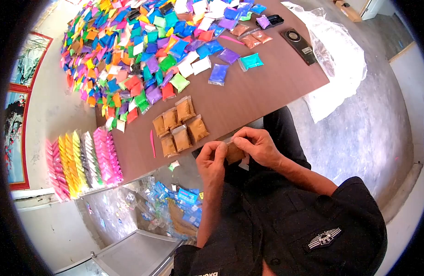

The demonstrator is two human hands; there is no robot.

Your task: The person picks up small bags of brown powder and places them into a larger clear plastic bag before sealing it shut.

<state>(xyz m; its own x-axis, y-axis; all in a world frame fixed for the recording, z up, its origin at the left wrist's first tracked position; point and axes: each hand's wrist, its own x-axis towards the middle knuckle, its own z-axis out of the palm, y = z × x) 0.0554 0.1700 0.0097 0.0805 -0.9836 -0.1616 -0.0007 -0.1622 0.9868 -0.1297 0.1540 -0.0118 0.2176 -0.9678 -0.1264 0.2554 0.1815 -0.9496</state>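
Observation:
Just past the front edge of the brown table (pixel 258 92), a small clear packet with brown contents (pixel 233 152) is held between both hands. My left hand (pixel 213 158) pinches its upper left side, and my right hand (pixel 257 146) pinches its top right corner. Several similar brown packets (pixel 181 138) lie grouped in two rows on the table, left of my hands. A thin pink stick (pixel 152 143) lies to the left of these packets.
A large heap of colourful packets (pixel 143 50) covers the far left. Rows of packets (pixel 106 154) stand at the left corner. A black device (pixel 298 46) and clear plastic sheeting (pixel 336 60) are at the right. Wrappers (pixel 184 202) lie below the table.

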